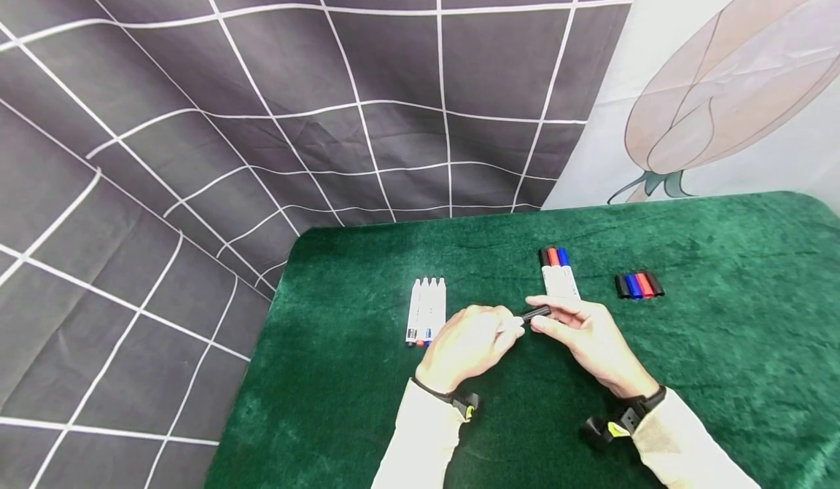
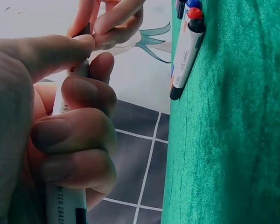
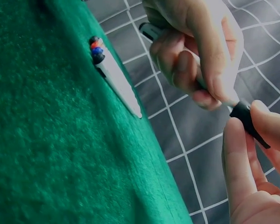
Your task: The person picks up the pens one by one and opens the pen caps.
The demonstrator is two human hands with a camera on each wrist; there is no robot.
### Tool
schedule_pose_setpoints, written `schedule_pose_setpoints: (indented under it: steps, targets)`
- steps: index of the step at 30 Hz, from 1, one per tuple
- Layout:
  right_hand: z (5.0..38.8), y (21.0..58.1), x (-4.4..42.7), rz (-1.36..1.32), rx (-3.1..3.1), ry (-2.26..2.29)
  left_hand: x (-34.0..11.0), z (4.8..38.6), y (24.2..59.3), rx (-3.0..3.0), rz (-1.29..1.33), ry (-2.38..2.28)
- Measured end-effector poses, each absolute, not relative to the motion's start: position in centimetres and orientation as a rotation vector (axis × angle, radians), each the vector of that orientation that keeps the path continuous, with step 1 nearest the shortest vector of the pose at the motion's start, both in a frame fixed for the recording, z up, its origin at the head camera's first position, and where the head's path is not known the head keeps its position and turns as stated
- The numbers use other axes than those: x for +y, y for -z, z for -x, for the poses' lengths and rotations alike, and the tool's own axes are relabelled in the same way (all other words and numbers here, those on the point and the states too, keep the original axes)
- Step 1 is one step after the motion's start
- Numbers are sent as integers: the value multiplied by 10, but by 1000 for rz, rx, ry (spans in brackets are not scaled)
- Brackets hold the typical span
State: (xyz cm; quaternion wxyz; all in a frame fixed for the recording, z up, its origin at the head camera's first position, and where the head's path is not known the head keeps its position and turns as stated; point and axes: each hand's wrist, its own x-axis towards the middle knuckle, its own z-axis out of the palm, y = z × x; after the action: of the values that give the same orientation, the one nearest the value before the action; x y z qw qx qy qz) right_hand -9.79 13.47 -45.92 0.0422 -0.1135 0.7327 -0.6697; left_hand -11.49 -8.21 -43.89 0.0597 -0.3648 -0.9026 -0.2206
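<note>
A white-barrelled dry-erase marker [image 2: 67,201] is held in the air in front of the person, its tip pointing from the left hand [image 1: 469,339] toward the right. The left hand grasps the barrel, fingers curled round it and thumb laid along it near the tip. The right hand [image 1: 593,336] pinches the black cap [image 3: 247,120] between thumb and fingertips at the marker's tip, just beyond the left thumb. Whether the cap is seated or only meeting the tip cannot be told.

The step in hand looks like working this cap at the tip, and the pictures do not settle whether it is being fitted or drawn off. Either way, the next move seems to call for keeping cap and barrel in line, with the left hand firm while the right pushes or pulls straight.

Just beside and beyond the left hand, four uncapped markers [image 1: 424,310] lie in a row, tips pointing away. Just beyond the right hand's fingers lie three capped markers [image 1: 559,278], capped black, red and blue. Farther right of that hand sit four loose caps [image 1: 634,286]: black, blue, red, black. Everything lies on a green cloth [image 1: 328,372].
</note>
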Motion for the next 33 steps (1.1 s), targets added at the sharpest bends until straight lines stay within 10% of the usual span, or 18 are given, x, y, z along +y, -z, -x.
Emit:
schedule_pose_setpoints:
  steps: [15,33]
  targets:
    - [102,457,141,539,2201,2238,-96,120,436,-2813,983,861]
    - [113,461,174,48,2743,1788,-120,125,436,-2709,754,859]
